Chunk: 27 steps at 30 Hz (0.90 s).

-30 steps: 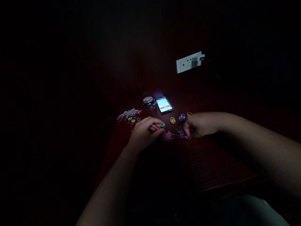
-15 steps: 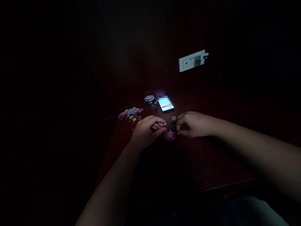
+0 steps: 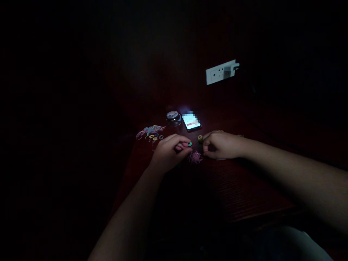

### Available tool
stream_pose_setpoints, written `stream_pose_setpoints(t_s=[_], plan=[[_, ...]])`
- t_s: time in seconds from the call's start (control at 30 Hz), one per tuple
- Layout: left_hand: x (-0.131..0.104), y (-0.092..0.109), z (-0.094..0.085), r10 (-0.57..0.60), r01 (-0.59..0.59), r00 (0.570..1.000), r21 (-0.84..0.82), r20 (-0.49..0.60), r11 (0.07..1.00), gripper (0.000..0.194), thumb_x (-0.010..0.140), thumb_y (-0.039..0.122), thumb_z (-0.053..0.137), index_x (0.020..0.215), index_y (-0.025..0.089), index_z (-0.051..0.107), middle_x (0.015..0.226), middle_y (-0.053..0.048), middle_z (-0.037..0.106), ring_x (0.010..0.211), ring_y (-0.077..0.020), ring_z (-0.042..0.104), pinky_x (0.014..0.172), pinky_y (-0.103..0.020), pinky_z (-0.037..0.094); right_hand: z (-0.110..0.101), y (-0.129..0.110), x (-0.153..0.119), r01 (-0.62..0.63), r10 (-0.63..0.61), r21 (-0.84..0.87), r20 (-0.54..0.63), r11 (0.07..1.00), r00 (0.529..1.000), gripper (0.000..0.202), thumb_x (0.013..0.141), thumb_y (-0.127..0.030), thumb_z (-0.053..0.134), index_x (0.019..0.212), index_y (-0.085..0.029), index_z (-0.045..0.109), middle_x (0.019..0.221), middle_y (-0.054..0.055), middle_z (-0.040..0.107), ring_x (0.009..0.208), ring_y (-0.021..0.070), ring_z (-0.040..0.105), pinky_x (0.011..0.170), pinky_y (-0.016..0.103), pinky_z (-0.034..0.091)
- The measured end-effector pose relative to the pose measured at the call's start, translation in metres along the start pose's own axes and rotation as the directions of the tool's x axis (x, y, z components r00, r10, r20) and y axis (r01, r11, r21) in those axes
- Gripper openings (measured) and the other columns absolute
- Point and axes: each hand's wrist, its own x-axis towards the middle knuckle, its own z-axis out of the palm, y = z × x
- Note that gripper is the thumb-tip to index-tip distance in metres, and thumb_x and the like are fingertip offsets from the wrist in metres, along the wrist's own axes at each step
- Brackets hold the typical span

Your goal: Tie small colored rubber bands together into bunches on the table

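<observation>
In the head view my left hand [image 3: 170,150] is closed in a pinch over the table. A small green elastic band [image 3: 190,144] sits at its fingertips. Facing it, my right hand [image 3: 220,145] is curled with the fingertips turned down; what they hold, if anything, is hidden. Right by its knuckles are yellow elastic bands [image 3: 200,138] bunched together. A loose pile of pink-purple bands [image 3: 195,157] lies on the dark red table between and just below the two hands.
Multicoloured elastic bands [image 3: 150,131] are heaped at the table's left edge. Behind my hands stand a lidded clear jar [image 3: 173,119] and a lit phone [image 3: 191,121]. A white power strip [image 3: 221,72] with a plug is on the wall. The surroundings are very dark.
My right hand has shifted very slightly left, close to the yellow bands. The left hand keeps its pinch on the green band. The view has tilted a little.
</observation>
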Motion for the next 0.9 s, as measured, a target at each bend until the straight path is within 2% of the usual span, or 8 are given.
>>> stream_pose_setpoints(t_s=[0.13, 0.33, 0.5, 0.67, 0.77, 0.9], plan=[[0.0, 0.0, 0.0, -0.003, 0.003, 1.0, 0.0, -0.016, 1.0, 0.018, 0.076, 0.02, 0.073, 0.093, 0.02, 0.067, 0.082, 0.0, 0.066, 0.067, -0.0091, 0.063, 0.061, -0.023, 0.057, -0.015, 0.01, -0.005, -0.03, 0.031, 0.096, -0.009, 0.995, 0.999, 0.018, 0.079, -0.029, 0.059, 0.075, -0.016, 0.07, 0.072, 0.003, 0.064, 0.063, 0.0127, 0.053, 0.062, 0.027, 0.037], [0.0, -0.001, 0.001, 0.012, -0.012, 1.0, 0.017, -0.022, 1.0, 0.018, 0.075, 0.019, 0.074, 0.092, 0.021, 0.067, 0.081, -0.001, 0.067, 0.066, -0.0091, 0.063, 0.061, -0.022, 0.057, -0.028, 0.023, -0.013, -0.132, 0.12, 0.091, 0.121, 0.987, 0.985, 0.018, 0.076, -0.032, 0.062, 0.08, -0.018, 0.072, 0.071, 0.001, 0.065, 0.063, 0.0134, 0.054, 0.06, 0.028, 0.036], [-0.001, -0.002, 0.001, 0.009, -0.009, 1.0, 0.002, -0.023, 1.0, 0.017, 0.076, 0.021, 0.073, 0.092, 0.02, 0.067, 0.08, -0.001, 0.067, 0.066, -0.0096, 0.064, 0.061, -0.023, 0.058, -0.029, 0.023, -0.014, -0.174, 0.167, 0.113, 0.071, 0.978, 0.983, 0.02, 0.079, -0.033, 0.058, 0.077, -0.017, 0.069, 0.068, 0.001, 0.063, 0.059, 0.0124, 0.051, 0.058, 0.028, 0.035], [-0.001, 0.0, 0.001, -0.013, 0.012, 1.0, -0.028, -0.014, 1.0, 0.019, 0.075, 0.02, 0.074, 0.092, 0.02, 0.067, 0.082, -0.001, 0.068, 0.068, -0.0095, 0.066, 0.063, -0.022, 0.059, -0.021, 0.013, -0.009, -0.051, 0.067, 0.173, -0.086, 0.984, 0.994, 0.02, 0.081, -0.03, 0.056, 0.072, -0.016, 0.066, 0.066, 0.0, 0.056, 0.058, 0.0113, 0.048, 0.058, 0.027, 0.035], [0.0, 0.001, 0.001, -0.012, 0.012, 1.0, -0.044, 0.001, 0.999, 0.02, 0.074, 0.02, 0.075, 0.093, 0.019, 0.067, 0.083, -0.001, 0.069, 0.069, -0.0099, 0.066, 0.064, -0.022, 0.06, -0.011, 0.004, -0.004, 0.051, -0.003, 0.25, -0.187, 0.967, 0.982, 0.023, 0.082, -0.035, 0.058, 0.083, -0.015, 0.069, 0.067, 0.0, 0.052, 0.063, 0.0122, 0.049, 0.06, 0.026, 0.036], [0.0, 0.002, 0.001, -0.01, 0.011, 1.0, -0.048, 0.026, 0.999, 0.023, 0.074, 0.024, 0.076, 0.094, 0.018, 0.067, 0.082, -0.003, 0.069, 0.069, -0.0108, 0.066, 0.065, -0.023, 0.06, -0.001, -0.006, -0.001, 0.131, -0.055, 0.339, -0.224, 0.931, 0.973, 0.03, 0.083, -0.04, 0.06, 0.096, -0.014, 0.07, 0.07, 0.0, 0.053, 0.064, 0.0122, 0.05, 0.06, 0.025, 0.037]])
